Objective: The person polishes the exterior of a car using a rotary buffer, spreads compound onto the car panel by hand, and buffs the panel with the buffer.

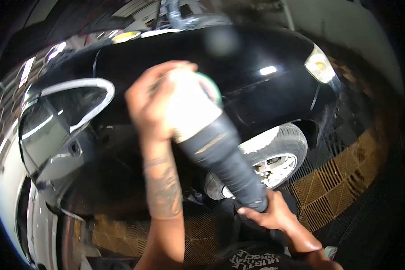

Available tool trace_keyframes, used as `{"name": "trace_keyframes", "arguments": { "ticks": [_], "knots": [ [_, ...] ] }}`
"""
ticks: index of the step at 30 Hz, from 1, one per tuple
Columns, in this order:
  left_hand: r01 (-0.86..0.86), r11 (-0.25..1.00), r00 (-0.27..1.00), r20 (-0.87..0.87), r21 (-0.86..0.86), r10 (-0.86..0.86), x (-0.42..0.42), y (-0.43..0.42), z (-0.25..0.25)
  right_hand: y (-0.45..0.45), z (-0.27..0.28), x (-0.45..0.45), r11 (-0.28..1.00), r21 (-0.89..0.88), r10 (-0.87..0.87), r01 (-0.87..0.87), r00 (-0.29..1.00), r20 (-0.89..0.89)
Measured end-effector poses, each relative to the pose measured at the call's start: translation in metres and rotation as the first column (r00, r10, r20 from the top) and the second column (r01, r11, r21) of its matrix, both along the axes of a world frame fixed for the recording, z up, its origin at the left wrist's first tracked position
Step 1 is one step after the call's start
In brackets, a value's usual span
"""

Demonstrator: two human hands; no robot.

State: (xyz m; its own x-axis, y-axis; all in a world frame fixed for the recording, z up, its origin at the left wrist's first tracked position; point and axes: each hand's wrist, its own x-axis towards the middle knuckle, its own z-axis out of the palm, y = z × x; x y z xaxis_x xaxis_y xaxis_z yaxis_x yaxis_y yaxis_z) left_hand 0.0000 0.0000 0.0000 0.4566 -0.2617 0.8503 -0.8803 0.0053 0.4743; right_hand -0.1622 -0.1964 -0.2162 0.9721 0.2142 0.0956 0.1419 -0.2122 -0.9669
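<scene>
A car polisher (222, 148) with a black ribbed body and a brightly lit, washed-out head runs diagonally through the middle of the view. My left hand (149, 99) is wrapped over its head. Low on the right, my right hand (276, 210) grips the rear end of the body. The green rim of a round pad (210, 87) shows past the head, at the side panel of a black car (261, 99); whether it touches the paint is hidden.
White masking tape (105, 85) borders the car's side window. The headlight (319, 65) is at the upper right, with the front wheel (283, 164) below. Brown and dark floor tiles (328, 180) lie under the car. A yellow-rimmed round object (126, 37) is at the top.
</scene>
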Motion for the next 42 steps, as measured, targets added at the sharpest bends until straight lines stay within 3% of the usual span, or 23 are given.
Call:
{"name": "trace_keyframes", "arguments": {
  "ticks": [2, 3, 4, 5, 7, 12, 13, 15, 17, 19, 21, 23, 25, 30, 35, 36, 38, 42],
  "knots": [
    [0.020, 0.992, 0.999, 0.032, 0.124, -0.024, -0.001, -0.054, 0.000, -0.013, -0.014, -0.003, 0.989, 0.099, -0.099, 0.111, 0.988, -0.121],
    [0.009, 0.998, 1.000, 0.010, -0.054, -0.009, 0.001, -0.061, -0.023, -0.049, -0.002, -0.007, 0.974, -0.092, -0.220, 0.208, 0.965, -0.146],
    [-0.025, 0.999, 0.998, 0.052, -0.041, 0.027, 0.007, -0.073, -0.021, -0.042, -0.004, -0.008, 0.963, -0.024, -0.262, 0.269, 0.909, -0.326],
    [-0.042, 0.999, 0.999, 0.022, -0.015, 0.042, 0.004, -0.084, -0.018, -0.036, -0.046, -0.010, 0.915, 0.078, -0.370, 0.396, 0.901, -0.226],
    [-0.047, 0.999, 0.992, 0.118, 0.001, 0.046, 0.001, -0.095, -0.016, -0.025, -0.054, -0.010, 0.884, 0.234, -0.343, 0.406, 0.901, -0.265],
    [-0.097, 0.993, 0.984, 0.142, -0.066, 0.106, -0.011, -0.062, -0.022, -0.007, -0.055, -0.008, 0.926, 0.239, -0.268, 0.291, 0.955, -0.125],
    [-0.070, 0.996, 0.995, 0.071, -0.047, 0.073, -0.018, -0.048, -0.021, 0.001, -0.050, -0.011, 0.943, 0.230, -0.226, 0.239, 0.971, -0.081],
    [-0.012, 0.997, 1.000, 0.022, -0.076, 0.014, -0.023, -0.020, -0.021, 0.016, -0.035, -0.009, 0.951, 0.221, -0.189, 0.216, 0.972, -0.138],
    [-0.056, 0.997, 0.998, 0.020, -0.060, 0.058, -0.029, 0.012, -0.019, 0.026, -0.025, -0.005, 0.996, 0.048, -0.075, 0.081, 0.992, -0.106],
    [-0.063, 0.991, 0.997, 0.036, -0.121, 0.068, -0.036, 0.040, -0.018, 0.040, -0.037, 0.004, 0.998, 0.055, -0.036, 0.041, 0.996, -0.082],
    [-0.074, 0.990, 0.997, 0.010, -0.118, 0.076, -0.044, 0.071, -0.017, 0.058, -0.031, 0.010, 1.000, -0.003, 0.000, 0.001, 0.998, 0.065],
    [-0.140, 0.984, 0.988, 0.047, -0.109, 0.146, -0.054, 0.098, -0.014, 0.076, -0.010, 0.010, 0.996, -0.050, 0.075, -0.076, 0.997, -0.020],
    [-0.174, 0.977, 0.983, 0.037, -0.126, 0.180, -0.062, 0.122, -0.012, 0.092, -0.004, 0.011, 0.991, -0.025, 0.132, -0.131, 0.990, 0.043],
    [-0.346, 0.933, 0.935, 0.050, -0.103, 0.352, -0.078, 0.180, -0.008, 0.126, 0.013, 0.019, 0.958, -0.176, 0.252, -0.228, 0.959, 0.127],
    [-0.352, 0.882, 0.931, -0.021, -0.313, 0.364, -0.089, 0.220, -0.009, 0.154, 0.003, 0.032, 0.935, -0.177, 0.339, -0.308, 0.921, 0.191],
    [-0.273, 0.908, 0.957, 0.008, -0.316, 0.290, -0.091, 0.232, -0.009, 0.161, 0.010, 0.034, 0.916, -0.232, 0.370, -0.326, 0.911, 0.182],
    [-0.283, 0.901, 0.956, -0.018, -0.330, 0.293, -0.095, 0.249, -0.010, 0.169, 0.014, 0.035, 0.888, -0.307, 0.411, -0.341, 0.889, 0.201],
    [-0.302, 0.894, 0.952, -0.049, -0.332, 0.303, -0.095, 0.247, -0.008, 0.170, 0.017, 0.029, 0.885, -0.240, 0.442, -0.398, 0.881, 0.168]
  ]
}}
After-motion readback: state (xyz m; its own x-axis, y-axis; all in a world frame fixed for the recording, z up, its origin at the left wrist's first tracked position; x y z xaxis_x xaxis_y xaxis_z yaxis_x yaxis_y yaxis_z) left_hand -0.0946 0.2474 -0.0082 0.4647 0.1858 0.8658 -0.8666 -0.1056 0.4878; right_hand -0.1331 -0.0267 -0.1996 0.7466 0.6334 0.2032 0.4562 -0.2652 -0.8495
